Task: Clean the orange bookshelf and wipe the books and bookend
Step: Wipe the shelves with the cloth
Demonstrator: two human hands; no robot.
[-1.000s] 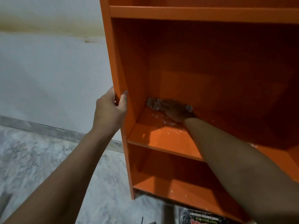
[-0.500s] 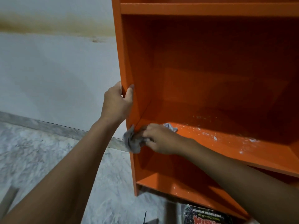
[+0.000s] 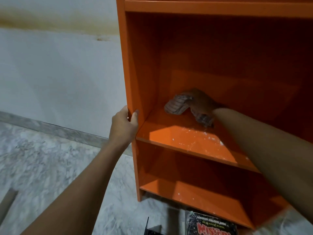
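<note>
The orange bookshelf fills the right half of the head view. My left hand grips the front edge of its left side panel, thumb inside and fingers outside. My right hand reaches deep into the middle compartment and holds a grey striped cloth against the back left corner of the shelf board. White dust specks lie on that board near its front. A dark book with red title letters lies on the floor below the shelf.
A pale wall with a brown stain band stands left of the shelf. Grey marbled floor tiles spread below it. A dark thin object pokes up at the bottom edge beside the book.
My right hand has moved with the cloth from the shelf board's front left edge back into the rear left corner. My left hand has kept its grip on the side panel.
</note>
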